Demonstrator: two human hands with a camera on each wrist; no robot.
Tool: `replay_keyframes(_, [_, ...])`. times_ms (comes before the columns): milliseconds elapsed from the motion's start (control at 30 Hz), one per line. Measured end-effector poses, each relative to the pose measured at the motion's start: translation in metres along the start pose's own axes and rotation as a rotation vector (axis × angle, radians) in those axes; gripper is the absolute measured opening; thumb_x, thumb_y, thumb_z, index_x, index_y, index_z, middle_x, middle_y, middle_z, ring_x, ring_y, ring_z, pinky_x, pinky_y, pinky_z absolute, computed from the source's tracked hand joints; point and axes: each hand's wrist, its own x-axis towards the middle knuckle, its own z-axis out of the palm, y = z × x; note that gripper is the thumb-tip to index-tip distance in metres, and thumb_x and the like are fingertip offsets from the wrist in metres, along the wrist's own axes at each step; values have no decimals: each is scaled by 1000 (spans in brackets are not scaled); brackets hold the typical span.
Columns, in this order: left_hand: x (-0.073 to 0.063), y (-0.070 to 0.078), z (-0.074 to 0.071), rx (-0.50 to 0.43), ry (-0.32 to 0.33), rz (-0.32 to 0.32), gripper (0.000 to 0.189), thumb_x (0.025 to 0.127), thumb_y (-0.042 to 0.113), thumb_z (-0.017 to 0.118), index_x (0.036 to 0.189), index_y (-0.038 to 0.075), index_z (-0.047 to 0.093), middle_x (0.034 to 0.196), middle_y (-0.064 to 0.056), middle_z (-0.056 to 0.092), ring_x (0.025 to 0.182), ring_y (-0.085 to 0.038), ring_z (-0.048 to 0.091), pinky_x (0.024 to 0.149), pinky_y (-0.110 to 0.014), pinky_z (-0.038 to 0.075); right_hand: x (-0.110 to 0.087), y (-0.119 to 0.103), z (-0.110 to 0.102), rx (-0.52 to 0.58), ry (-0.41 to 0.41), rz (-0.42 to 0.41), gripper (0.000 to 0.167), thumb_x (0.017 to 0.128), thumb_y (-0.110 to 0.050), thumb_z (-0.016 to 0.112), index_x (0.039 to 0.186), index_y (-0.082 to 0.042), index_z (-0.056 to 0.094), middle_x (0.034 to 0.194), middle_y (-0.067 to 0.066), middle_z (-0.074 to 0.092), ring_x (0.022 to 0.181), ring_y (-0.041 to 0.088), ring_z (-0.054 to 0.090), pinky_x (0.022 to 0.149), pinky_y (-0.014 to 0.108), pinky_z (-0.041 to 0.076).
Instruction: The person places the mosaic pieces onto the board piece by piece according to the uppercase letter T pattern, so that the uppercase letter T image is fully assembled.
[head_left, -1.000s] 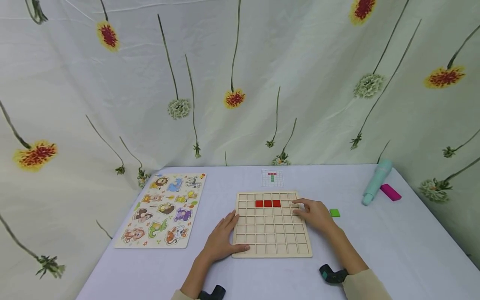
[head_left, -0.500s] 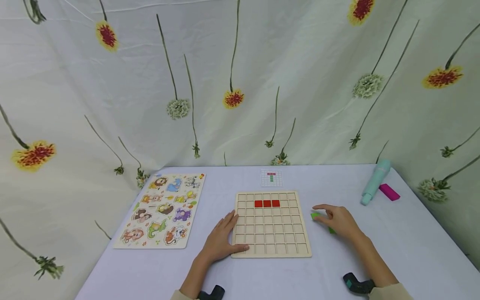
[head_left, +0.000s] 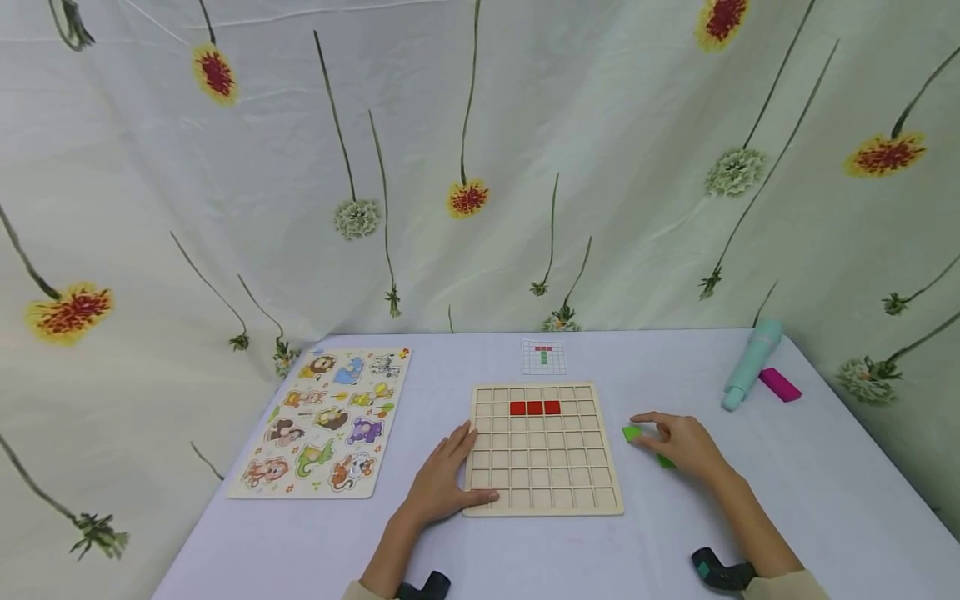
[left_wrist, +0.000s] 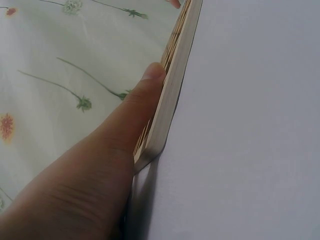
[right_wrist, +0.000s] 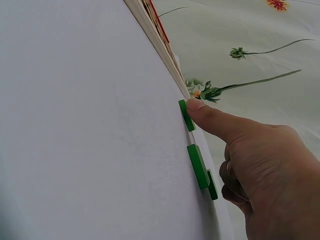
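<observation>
A wooden grid board [head_left: 551, 507] lies in the middle of the table, with a row of red square tiles [head_left: 535, 407] in its upper part. My left hand [head_left: 442, 479] rests along the board's left side, fingers straight, thumb laid over the lower left corner; the left wrist view shows that thumb [left_wrist: 125, 120] on the edge. To the right of the board, my right hand [head_left: 686, 446] pinches a green square tile [head_left: 632, 433] between thumb and index finger. More green tiles [right_wrist: 198, 165] lie under this hand, partly hidden in the head view.
Behind the board lies a small pattern card [head_left: 543, 357] showing a red and green T. An animal puzzle board [head_left: 322, 425] is at the left. Toward the right edge lie a turquoise cylindrical object [head_left: 753, 365] and a magenta block [head_left: 780, 384]. A flowered cloth [head_left: 637, 125] hangs behind.
My right hand has left the board's right edge and moved right and toward me, down to the green tiles, where it takes hold of one. My left hand stays put.
</observation>
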Motion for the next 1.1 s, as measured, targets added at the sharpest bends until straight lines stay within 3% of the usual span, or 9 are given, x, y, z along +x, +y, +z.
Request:
replay_keyframes(500, [0, 0, 0, -2, 0, -3, 107, 65, 74, 61, 144, 8, 32, 151, -6, 23, 137, -26, 21, 111, -43, 19, 0, 2, 1, -6, -40, 14, 30, 81, -31, 71, 104, -12, 69, 50, -9, 35, 44, 5, 30, 40, 21, 27])
replay_keyframes(767, [-1, 1, 0, -10, 2, -3, 106, 66, 73, 61, 144, 9, 32, 151, -6, 23, 137, -27, 21, 110, -44, 20, 0, -1, -1, -50, 21, 8, 28, 79, -30, 73, 101, -14, 69, 49, -8, 32, 44, 5, 27, 39, 21, 25])
replay_keyframes(1100, [-1, -1, 1, -1, 2, -10, 107, 65, 75, 60, 144, 9, 32, 151, -5, 23, 137, -26, 21, 110, -43, 20, 5, -16, 1, -23, 63, -45, 29, 77, -33, 74, 99, -15, 68, 48, -11, 27, 42, 3, 21, 37, 20, 23])
